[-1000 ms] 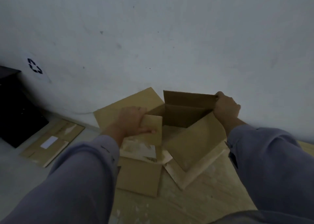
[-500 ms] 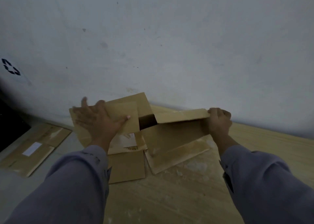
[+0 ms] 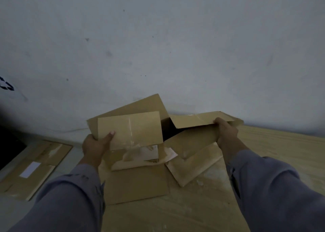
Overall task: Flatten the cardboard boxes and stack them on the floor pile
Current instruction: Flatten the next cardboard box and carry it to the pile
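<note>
Near the middle of the frame, a half-collapsed box lay against the wall on a pale bench, held at both ends. The left hand had its grip closed on the left edge of a flap, thumb laid across the flap's front face and fingers hidden behind it. That flap stood tilted up, with a strip of clear tape running down its middle. Behind it rose a larger panel, leaning toward the wall. The right hand, at centre right, had its grip closed on the box's right end, fingers curled over the top edge of the folded side. Between the two hands a dark gap showed where the box was not yet flat. Below the box, lower flaps spread out on the bench, one with torn paper and a white label on it. Both sleeves were grey-blue and filled the lower corners. At the lower left of the frame, flat cardboard with a white label lay on the floor, well apart from the box. A dark object sat at the far left edge, too cut off to tell.
</note>
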The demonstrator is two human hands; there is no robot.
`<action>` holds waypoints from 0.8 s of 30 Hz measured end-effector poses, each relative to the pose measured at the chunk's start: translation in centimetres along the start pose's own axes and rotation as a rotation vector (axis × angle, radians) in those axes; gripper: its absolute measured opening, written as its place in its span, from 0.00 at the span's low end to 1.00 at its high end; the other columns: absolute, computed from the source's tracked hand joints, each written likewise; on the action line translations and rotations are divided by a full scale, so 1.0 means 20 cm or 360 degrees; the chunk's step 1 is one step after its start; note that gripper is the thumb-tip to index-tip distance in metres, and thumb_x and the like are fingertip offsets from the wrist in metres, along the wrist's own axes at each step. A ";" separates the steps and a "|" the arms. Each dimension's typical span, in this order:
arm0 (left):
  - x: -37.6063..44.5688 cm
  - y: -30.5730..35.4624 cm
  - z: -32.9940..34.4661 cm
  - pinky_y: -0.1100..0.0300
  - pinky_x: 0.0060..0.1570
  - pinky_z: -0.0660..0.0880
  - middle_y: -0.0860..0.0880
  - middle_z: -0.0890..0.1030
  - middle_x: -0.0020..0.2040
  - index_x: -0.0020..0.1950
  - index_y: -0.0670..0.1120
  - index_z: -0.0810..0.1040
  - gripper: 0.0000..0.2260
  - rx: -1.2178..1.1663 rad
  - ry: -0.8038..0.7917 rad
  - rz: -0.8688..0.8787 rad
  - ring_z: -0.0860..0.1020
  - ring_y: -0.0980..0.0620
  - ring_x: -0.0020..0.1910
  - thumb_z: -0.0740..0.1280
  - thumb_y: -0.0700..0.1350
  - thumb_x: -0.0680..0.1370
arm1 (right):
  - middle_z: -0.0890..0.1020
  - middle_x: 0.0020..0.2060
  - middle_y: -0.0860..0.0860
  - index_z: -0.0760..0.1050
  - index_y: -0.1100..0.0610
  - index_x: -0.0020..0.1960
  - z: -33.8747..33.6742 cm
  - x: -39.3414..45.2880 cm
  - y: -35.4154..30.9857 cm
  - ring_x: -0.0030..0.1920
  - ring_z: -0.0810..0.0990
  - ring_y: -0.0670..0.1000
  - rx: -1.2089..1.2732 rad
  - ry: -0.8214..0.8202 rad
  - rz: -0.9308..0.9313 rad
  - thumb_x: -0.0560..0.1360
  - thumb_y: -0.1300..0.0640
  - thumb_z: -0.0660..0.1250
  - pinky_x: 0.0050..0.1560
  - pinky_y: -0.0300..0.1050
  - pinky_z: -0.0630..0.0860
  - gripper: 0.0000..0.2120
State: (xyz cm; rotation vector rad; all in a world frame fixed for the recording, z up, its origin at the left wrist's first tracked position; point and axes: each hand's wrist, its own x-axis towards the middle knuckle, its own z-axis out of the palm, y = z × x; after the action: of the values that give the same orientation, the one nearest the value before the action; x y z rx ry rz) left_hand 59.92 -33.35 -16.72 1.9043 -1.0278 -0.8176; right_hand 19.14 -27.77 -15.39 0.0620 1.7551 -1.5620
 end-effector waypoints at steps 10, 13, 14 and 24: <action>-0.06 0.31 -0.02 0.51 0.45 0.71 0.35 0.77 0.54 0.56 0.34 0.71 0.25 0.0015 -0.0033 0.0541 0.77 0.37 0.52 0.63 0.58 0.78 | 0.77 0.42 0.52 0.74 0.62 0.52 -0.05 -0.31 -0.36 0.45 0.79 0.55 0.0021 0.0229 -0.0505 0.73 0.55 0.64 0.44 0.47 0.79 0.12; -0.08 0.41 0.03 0.52 0.48 0.71 0.35 0.76 0.58 0.60 0.33 0.71 0.26 -0.0053 -0.0088 0.0464 0.76 0.37 0.56 0.62 0.57 0.79 | 0.74 0.37 0.48 0.68 0.52 0.39 -0.11 -0.40 -0.47 0.35 0.76 0.47 0.0130 0.0147 -0.0671 0.76 0.56 0.62 0.31 0.39 0.75 0.07; -0.07 0.42 0.04 0.51 0.50 0.71 0.34 0.76 0.60 0.62 0.33 0.71 0.26 -0.0041 -0.0113 0.0426 0.75 0.36 0.58 0.62 0.57 0.79 | 0.73 0.37 0.47 0.66 0.51 0.38 -0.12 -0.43 -0.50 0.33 0.74 0.45 0.0133 0.0128 -0.0702 0.77 0.56 0.61 0.27 0.37 0.74 0.10; -0.07 0.10 0.03 0.45 0.64 0.70 0.31 0.73 0.65 0.66 0.29 0.69 0.28 0.0099 -0.0159 -0.0213 0.72 0.34 0.64 0.59 0.54 0.81 | 0.76 0.60 0.55 0.63 0.47 0.73 0.22 -0.58 -0.17 0.54 0.79 0.58 -0.0026 -0.0262 -0.0691 0.75 0.43 0.60 0.51 0.54 0.79 0.28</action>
State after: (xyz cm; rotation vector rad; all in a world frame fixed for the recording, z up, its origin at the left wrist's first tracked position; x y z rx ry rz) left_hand 57.99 -32.99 -15.10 2.0197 -1.0039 -0.9756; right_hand 27.78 -27.30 -5.81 -0.4720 1.7244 -1.7951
